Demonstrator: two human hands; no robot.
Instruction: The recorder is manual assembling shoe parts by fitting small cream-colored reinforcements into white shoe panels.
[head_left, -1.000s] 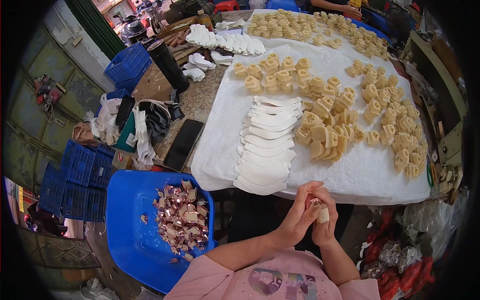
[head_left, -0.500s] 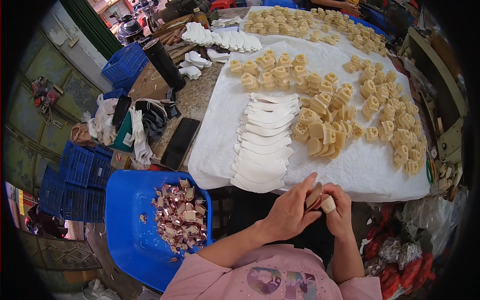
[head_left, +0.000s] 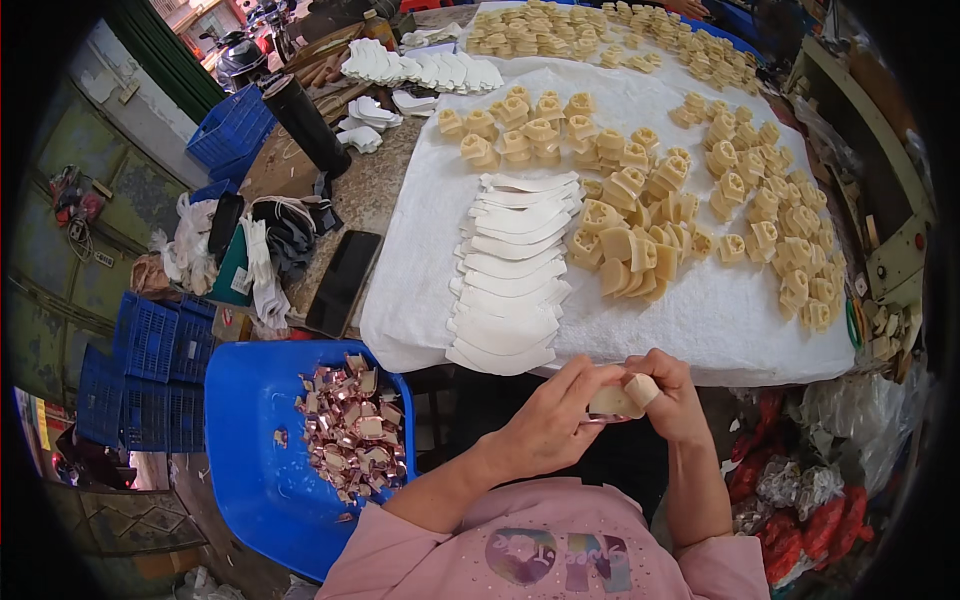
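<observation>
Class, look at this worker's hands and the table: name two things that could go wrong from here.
Both hands, left hand and right hand, pinch one small cream piece over the gap below the white cloth; it might slip to the floor. The white curved strips reach the cloth's near edge and could slide off.

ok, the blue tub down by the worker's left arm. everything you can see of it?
The blue tub looks like smooth plastic, with a rounded rim and a shallow open basin. It stands upright, low beside the cloth-covered table, to the left of the person's left hand, which does not touch it. A heap of small shiny pinkish, metallic-looking scraps lies against its right side; the rest of the basin is bare blue. Blue crates stand to its left.
</observation>
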